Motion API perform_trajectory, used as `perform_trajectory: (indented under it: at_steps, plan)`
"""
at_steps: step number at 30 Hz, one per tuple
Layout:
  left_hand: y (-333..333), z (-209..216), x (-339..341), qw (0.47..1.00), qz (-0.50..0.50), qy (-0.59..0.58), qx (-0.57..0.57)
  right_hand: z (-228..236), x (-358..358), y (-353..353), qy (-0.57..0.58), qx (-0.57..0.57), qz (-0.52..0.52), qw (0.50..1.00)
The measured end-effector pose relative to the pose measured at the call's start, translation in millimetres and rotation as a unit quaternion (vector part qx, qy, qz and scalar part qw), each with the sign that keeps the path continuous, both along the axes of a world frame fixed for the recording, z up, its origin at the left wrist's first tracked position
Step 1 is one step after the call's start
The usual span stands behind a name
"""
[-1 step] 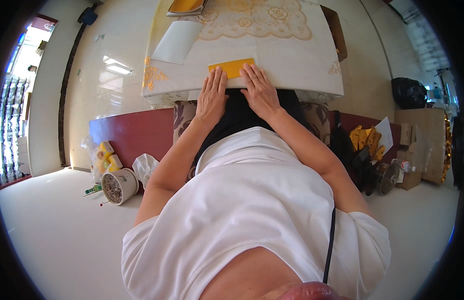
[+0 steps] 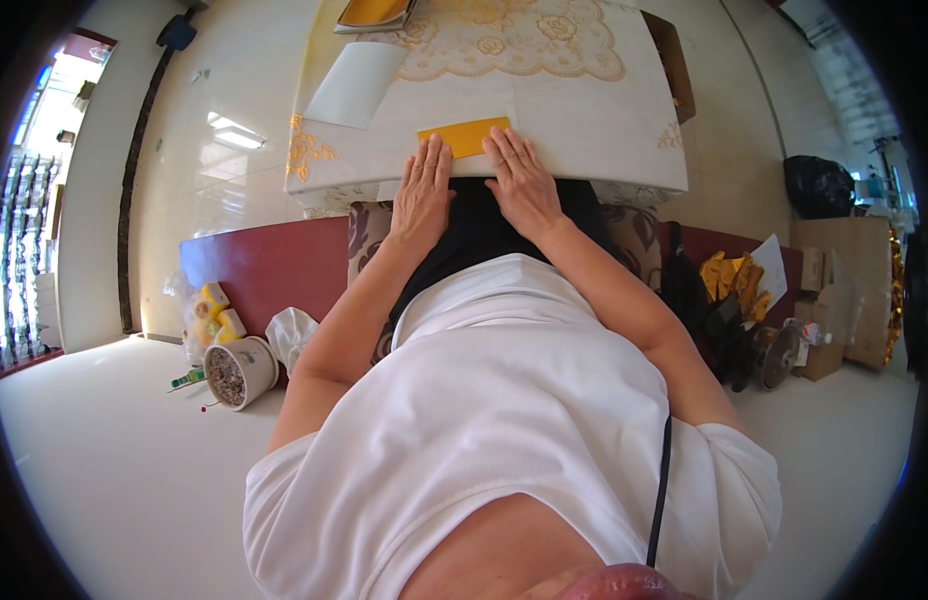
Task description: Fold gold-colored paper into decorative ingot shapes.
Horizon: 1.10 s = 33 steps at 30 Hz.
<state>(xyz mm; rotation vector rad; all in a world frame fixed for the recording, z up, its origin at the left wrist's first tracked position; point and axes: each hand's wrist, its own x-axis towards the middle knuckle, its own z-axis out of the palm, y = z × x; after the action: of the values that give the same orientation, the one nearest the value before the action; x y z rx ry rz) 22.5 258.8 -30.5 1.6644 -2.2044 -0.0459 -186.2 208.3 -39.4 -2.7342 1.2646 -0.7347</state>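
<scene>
While both hands lie flat, fingers spread and gripping nothing, the yellow paper (image 2: 465, 136) stretches crosswise on the table (image 2: 604, 110), its near edge under the left hand (image 2: 422, 193) and right hand (image 2: 522, 180).

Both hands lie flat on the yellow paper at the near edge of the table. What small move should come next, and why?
Probably slide the fingertips outward along the yellow paper to press it flat. The left hand and the right hand both rest palm-down on its near edge, fingers spread, so it is already pinned against the table and looks folded.
</scene>
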Motion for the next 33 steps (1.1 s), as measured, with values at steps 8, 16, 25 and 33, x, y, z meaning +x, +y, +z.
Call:
perform_trajectory:
  at_steps: [8,16,25,33]
  plan:
    - [1,3,-10,0.999,0.033,-0.02,0.013,-1,-5,2,0.022,-0.012,-0.047,0.999]
    - [-16,19,-24,0.995,0.066,-0.006,-0.075,23,-2,-3,-0.016,0.002,-0.022,1.0]
    - [-23,31,-7,0.992,0.002,0.12,-0.048,27,1,-12,-0.109,0.018,0.021,0.994]
    - [-20,33,-1,0.991,-0.017,0.12,-0.048,28,-1,-11,-0.101,0.022,0.025,0.994]
